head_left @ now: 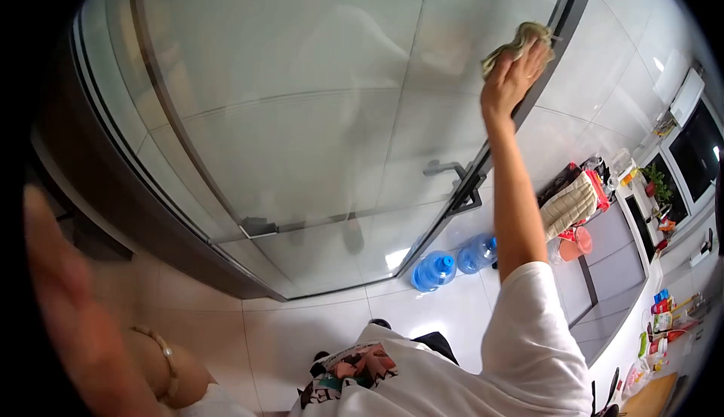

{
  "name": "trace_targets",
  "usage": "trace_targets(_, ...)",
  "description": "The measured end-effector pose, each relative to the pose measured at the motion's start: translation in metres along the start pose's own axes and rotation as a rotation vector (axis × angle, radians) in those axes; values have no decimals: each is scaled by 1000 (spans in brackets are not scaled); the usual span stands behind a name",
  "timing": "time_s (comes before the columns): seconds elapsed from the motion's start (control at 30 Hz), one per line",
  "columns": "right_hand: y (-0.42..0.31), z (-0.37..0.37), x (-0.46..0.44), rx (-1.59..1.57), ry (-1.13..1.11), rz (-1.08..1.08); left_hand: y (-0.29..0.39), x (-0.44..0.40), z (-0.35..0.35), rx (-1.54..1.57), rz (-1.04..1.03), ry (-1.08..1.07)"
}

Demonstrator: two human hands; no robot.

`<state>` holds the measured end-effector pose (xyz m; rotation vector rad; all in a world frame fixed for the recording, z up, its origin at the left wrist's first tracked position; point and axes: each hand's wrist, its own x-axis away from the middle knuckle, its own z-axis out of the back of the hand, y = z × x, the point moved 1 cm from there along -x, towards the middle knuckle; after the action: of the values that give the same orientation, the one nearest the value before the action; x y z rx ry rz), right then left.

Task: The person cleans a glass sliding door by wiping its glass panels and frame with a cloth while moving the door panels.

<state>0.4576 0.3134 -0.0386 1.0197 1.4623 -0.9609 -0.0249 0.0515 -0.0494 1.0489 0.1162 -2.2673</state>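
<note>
My right hand [516, 79] is raised at the upper right, pressing a crumpled olive-beige cloth [526, 35] to the glass door [302, 145] beside its dark frame. The fingers lie over the cloth, which sticks out above and to the left of them. Below on the same door edge is a dark handle [466, 197]. At the lower left, close to the camera, my left hand [72, 304] is smeared by motion, so its fingers cannot be made out. A beaded bracelet [167, 364] circles that wrist.
Two blue water jugs [434, 271] stand on the tiled floor [302, 334] by the door's lower corner. A kitchen counter on the right carries bottles, packets and a potted plant [658, 183]. A pink bin [576, 243] and a quilted cream item [567, 207] are nearer.
</note>
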Motion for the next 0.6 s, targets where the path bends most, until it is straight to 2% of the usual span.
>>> trace_targets(0.07,-11,5,44,-16,-42,-74,20,32,-24,2,106,-174)
trace_targets(0.13,-22,17,90,-32,-112,-107,34,59,-41,-4,197,-256)
trace_targets(0.3,-21,34,165,-129,-217,-192,49,83,-55,-29,274,-255)
trace_targets(0.4,-32,33,147,-199,-153,-319,48,86,-55,-39,276,-237)
trace_targets(0.43,-35,34,136,-219,-154,-326,46,85,-57,-49,276,-224)
trace_targets(0.5,-33,13,109,-302,32,-345,38,83,-55,-103,241,-189)
trace_targets(0.6,-53,11,56,-325,50,-299,24,78,-57,-178,237,-117)
